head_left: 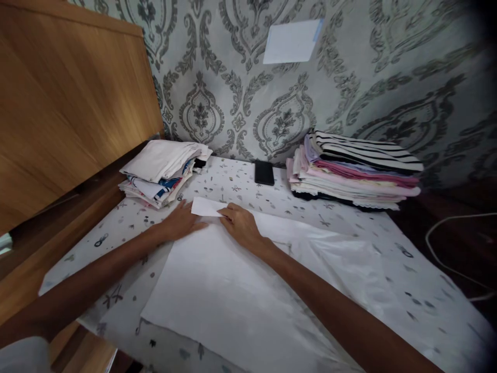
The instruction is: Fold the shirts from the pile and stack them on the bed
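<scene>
A white garment lies spread over the patterned cover in front of me, with wrinkles on its right side. Along its far edge runs a narrow flat white strip. My left hand rests at the left end of that strip, fingers stretched out and thumb apart, touching the cloth's edge. With fingers curled, my right hand pinches the strip a little farther right. Its forearm crosses over the garment and hides part of it. The kind of garment cannot be made out.
Folded clothes form a stack at the back left and a taller stack at the back right. A black phone-like object lies between them. Wooden furniture stands at left, and a white cable hangs at right.
</scene>
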The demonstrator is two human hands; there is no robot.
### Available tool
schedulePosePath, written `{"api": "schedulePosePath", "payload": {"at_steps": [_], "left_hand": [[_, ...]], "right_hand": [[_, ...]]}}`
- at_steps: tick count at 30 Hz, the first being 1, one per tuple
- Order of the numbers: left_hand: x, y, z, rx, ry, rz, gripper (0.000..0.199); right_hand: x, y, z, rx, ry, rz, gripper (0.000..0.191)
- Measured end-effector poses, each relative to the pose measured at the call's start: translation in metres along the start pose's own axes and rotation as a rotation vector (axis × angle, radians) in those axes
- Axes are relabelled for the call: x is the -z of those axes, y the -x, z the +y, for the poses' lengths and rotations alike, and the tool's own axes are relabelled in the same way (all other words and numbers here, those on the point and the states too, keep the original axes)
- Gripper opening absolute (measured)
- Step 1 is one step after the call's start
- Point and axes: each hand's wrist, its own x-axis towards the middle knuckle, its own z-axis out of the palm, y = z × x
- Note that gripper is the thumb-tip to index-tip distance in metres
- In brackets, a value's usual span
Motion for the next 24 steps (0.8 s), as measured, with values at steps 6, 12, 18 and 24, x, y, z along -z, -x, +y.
{"api": "schedulePosePath", "payload": {"at_steps": [6,12,18,24], "left_hand": [[0.007,0.015,-0.037,0.154,-0.011,0.027,0.055],[0.033,-0.005,0.003,0.262,-0.101,0.159,0.049],[0.016,-0.053,0.061,0.035,0.02,0.029,0.059],[-0.011,-0.067,0.042,0.076,-0.146,-0.139,0.064]], "right_hand": [[-0.008,0.018,-0.012,0.122,0.067,-0.058,0.024],[0.016,0.04,-0.003,0.117,-0.172,0.031,0.034],[0.04,0.051,0.061,-0.217,0.178,-0.011,0.048],[0.036,0.063,0.09,-0.286,0.312,-0.179,0.061]]}}
